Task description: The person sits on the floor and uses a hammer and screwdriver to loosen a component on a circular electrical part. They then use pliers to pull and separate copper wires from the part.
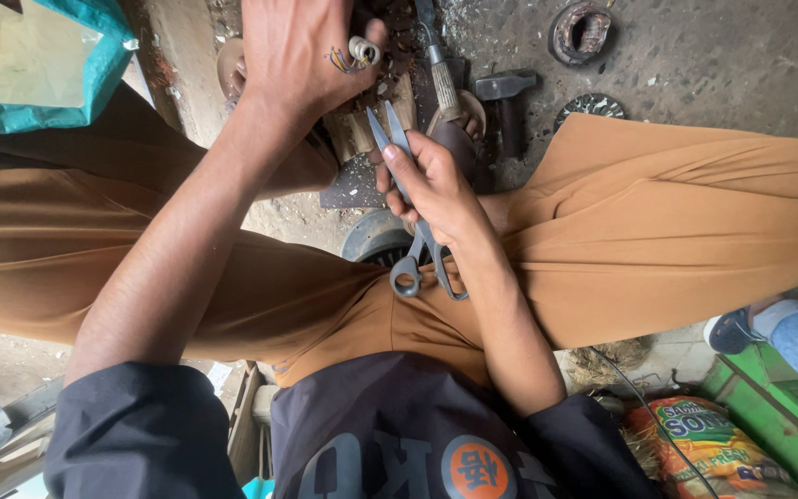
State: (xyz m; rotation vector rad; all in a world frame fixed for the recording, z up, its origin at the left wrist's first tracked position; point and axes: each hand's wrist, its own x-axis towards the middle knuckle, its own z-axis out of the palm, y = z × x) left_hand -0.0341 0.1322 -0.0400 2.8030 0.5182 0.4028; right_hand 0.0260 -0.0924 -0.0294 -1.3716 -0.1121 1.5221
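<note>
I sit with my legs in tan trousers [658, 222] spread apart. My right hand [431, 185] grips a pair of grey metal scissors [408, 199] around the middle, blades slightly apart and pointing up, handle loops hanging below my palm. My left hand [293, 51] is at the top, fingers closed on a bundle of thin coloured wires [342, 61] with a pale ring-shaped piece [363, 49] at my fingertips. The scissor tips sit just below the left hand. What lies under the left hand is hidden.
On the dirty floor ahead lie a hammer [507, 92], a tool with a taped handle [442, 79], and round metal parts [580, 30]. A teal bag [39, 55] is top left. A green crate [778, 416], a printed sack [713, 444] and another person's shoe [730, 331] sit at right.
</note>
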